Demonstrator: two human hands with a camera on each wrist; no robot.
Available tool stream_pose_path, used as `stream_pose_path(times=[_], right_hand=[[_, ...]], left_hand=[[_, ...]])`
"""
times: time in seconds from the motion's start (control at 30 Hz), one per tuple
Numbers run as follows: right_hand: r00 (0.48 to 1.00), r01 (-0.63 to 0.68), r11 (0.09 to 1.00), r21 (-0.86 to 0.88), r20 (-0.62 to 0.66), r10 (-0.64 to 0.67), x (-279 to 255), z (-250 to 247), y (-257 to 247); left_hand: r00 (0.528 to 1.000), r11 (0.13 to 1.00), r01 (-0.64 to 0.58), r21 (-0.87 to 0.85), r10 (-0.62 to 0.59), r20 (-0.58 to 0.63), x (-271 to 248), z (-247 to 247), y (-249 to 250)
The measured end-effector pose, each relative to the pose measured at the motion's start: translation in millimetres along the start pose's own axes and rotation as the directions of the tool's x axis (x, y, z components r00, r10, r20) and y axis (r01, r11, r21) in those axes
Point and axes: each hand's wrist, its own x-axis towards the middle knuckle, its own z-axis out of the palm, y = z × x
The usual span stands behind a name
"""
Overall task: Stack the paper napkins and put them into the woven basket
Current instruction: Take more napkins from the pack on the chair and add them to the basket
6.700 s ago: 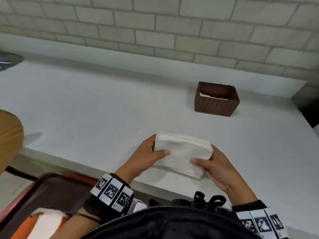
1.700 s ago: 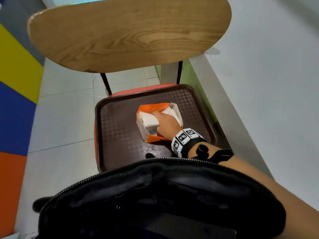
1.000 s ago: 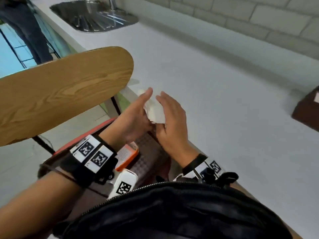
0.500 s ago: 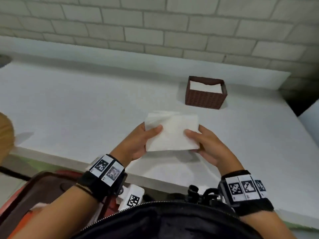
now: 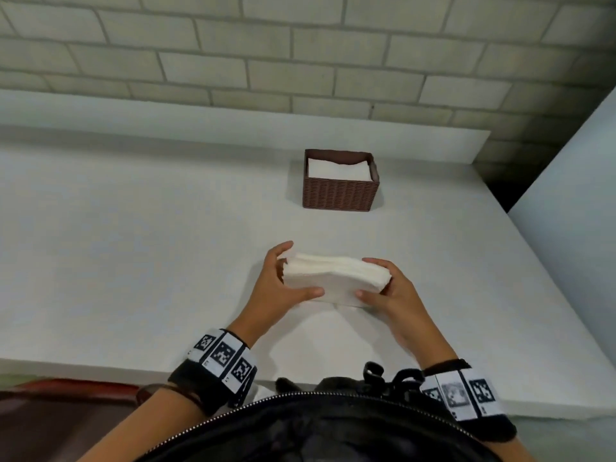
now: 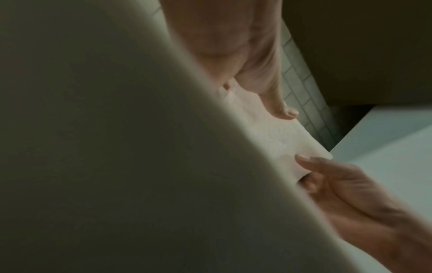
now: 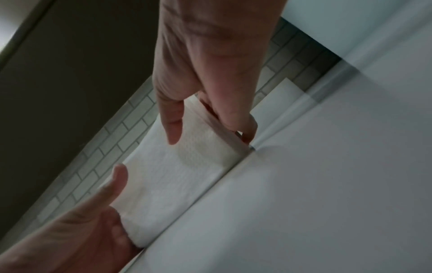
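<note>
On the white counter (image 5: 140,248) a brown woven basket (image 5: 339,194), already holding white napkins, stands near the brick wall (image 5: 300,55), well apart from the hands. Nearer the front edge, a stack of paper napkins (image 5: 335,280) stands on its edge on the counter. The left hand (image 5: 281,288) and right hand (image 5: 390,291) pinch its ends, thumbs in front, fingers behind. This looks like squaring the stack; next comes carrying it forward, level, into the basket.
</note>
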Motion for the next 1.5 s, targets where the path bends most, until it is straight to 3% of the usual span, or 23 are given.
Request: stream_pose_path(times=[0.1, 0.23, 0.33, 0.4, 0.5, 0.63, 0.73, 0.8, 0.9, 1.0, 1.1, 1.23, 1.33, 1.4, 1.5], right_hand=[[1.0, 0.007, 0.998, -0.065, -0.002, -0.007, 3, 9, 4], [1.0, 0.008, 0.997, -0.076, 0.023, -0.007, 5, 5, 2], [0.998, -0.001, 0.996, -0.094, 0.06, 0.006, 4, 5, 2], [0.999, 0.021, 0.985, -0.169, 0.038, -0.015, 4, 12, 3], [0.999, 0.007, 0.979, -0.202, -0.041, -0.015, 6, 13, -1], [0.998, 0.056, 0.966, -0.253, -0.021, -0.063, -2, 1, -32], [0.996, 0.09, 0.971, -0.224, 0.028, -0.086, -4, -7, -60], [0.998, 0.013, 0.997, -0.073, 0.064, -0.009, 4, -10, -75], [0.959, -0.271, 0.942, 0.198, 0.134, 0.248, 31, -15, -87], [0.892, -0.442, 0.884, 0.149, 0.177, 0.416, 64, -25, -89], [0.897, -0.435, 0.897, 0.078, 0.119, 0.425, 100, -35, -98], [0.981, -0.193, 0.971, -0.139, -0.015, 0.192, 151, -38, -115], [0.995, 0.053, 0.916, -0.398, -0.052, -0.081, 184, -38, -126], [0.987, 0.122, 0.847, -0.517, -0.024, -0.157, 204, -39, -127], [0.995, 0.074, 0.811, -0.58, -0.015, -0.101, 224, -38, -123]], left_hand=[[0.999, 0.999, 0.001, 0.052, -0.003, 0.041, -2, 10, -4], [0.999, 1.0, -0.021, 0.022, 0.021, -0.028, 1, 4, -3], [1.0, 0.998, -0.004, 0.058, 0.002, 0.02, 1, 5, -4], [0.999, 0.989, -0.005, 0.148, -0.002, 0.05, 1, 12, -5], [1.0, 0.978, 0.013, 0.209, -0.009, -0.018, 3, 12, 0], [0.999, 0.941, 0.039, 0.337, -0.037, -0.014, 0, 2, 29], [0.994, 0.965, 0.062, 0.256, -0.083, 0.071, 2, 0, 65], [0.975, 0.983, 0.146, 0.111, -0.162, 0.152, 12, 0, 86], [0.909, 0.92, 0.382, -0.088, -0.357, 0.215, 38, 4, 100], [0.847, 0.834, 0.524, -0.174, -0.489, 0.209, 67, 7, 97], [0.831, 0.807, 0.554, -0.205, -0.522, 0.192, 95, 11, 96], [0.927, 0.924, 0.376, -0.074, -0.375, 0.025, 139, 23, 109], [0.978, 0.981, 0.171, 0.094, -0.158, -0.137, 169, 32, 116], [0.985, 0.971, 0.053, 0.232, -0.013, -0.175, 190, 36, 114], [0.971, 0.852, -0.035, 0.523, 0.152, -0.182, 217, 39, 103]])
